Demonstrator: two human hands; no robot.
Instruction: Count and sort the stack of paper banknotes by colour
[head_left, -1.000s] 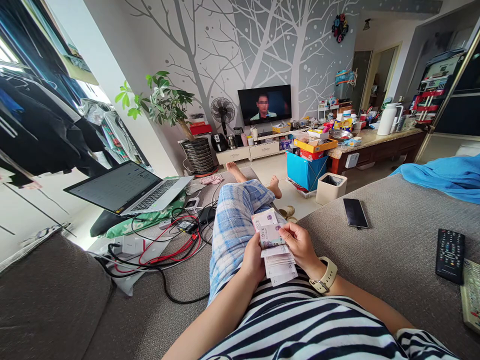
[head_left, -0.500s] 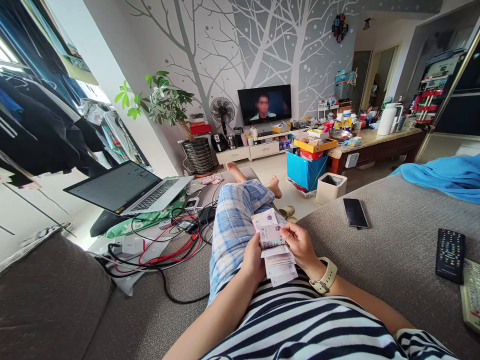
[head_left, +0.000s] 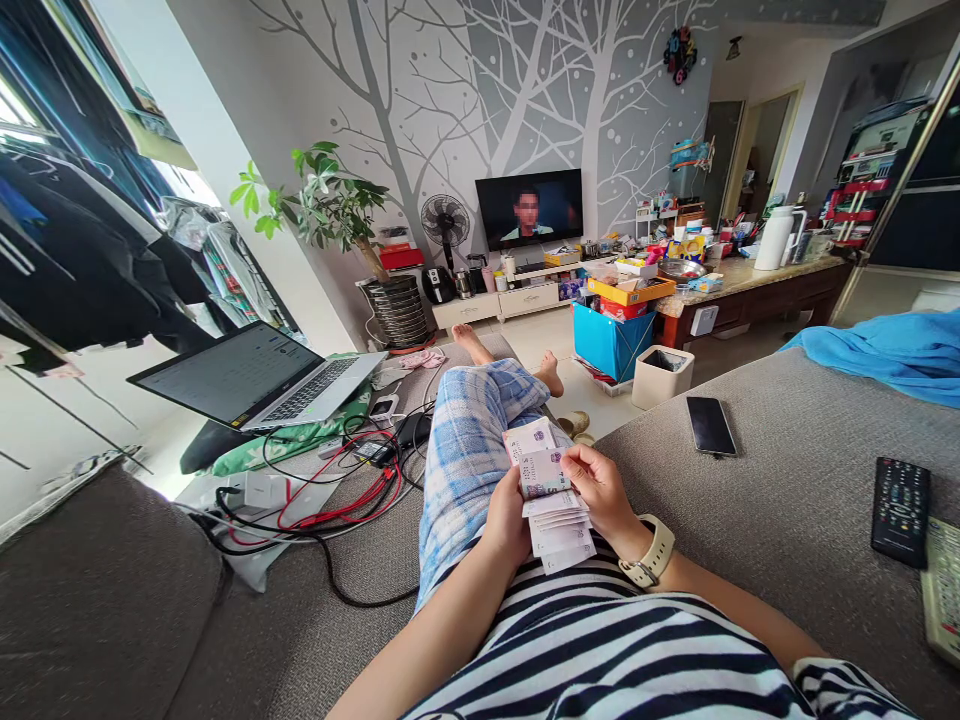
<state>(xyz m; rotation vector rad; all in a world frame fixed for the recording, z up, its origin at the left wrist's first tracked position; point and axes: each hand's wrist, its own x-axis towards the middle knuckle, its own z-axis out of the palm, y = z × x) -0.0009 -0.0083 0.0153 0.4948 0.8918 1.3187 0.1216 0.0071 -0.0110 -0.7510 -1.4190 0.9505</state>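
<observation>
A fanned stack of banknotes [head_left: 561, 530] is held above my lap, its lower notes hanging towards my striped shirt [head_left: 600, 650]. My left hand [head_left: 507, 518] is closed around the left edge of the stack. On the other side, my right hand [head_left: 600, 488] pinches the right edge of an upper banknote [head_left: 541, 472] between thumb and fingers. More notes show behind that one, over the blue checked trousers [head_left: 469, 430]. A pale watch [head_left: 651, 552] is on my right wrist. Some fingers of the left hand are hidden behind the notes.
On the sofa [head_left: 787, 500], a phone [head_left: 711, 426] and a black remote control [head_left: 900, 510] lie to my right. An open laptop [head_left: 247, 375] and tangled cables [head_left: 352, 500] are to my left. Beyond my feet stand a bin [head_left: 663, 378] and a blue box [head_left: 611, 340].
Both hands and the banknotes stay almost exactly where they were. The upper note in my right hand shifts only very slightly. The picture on the television changes a little.
</observation>
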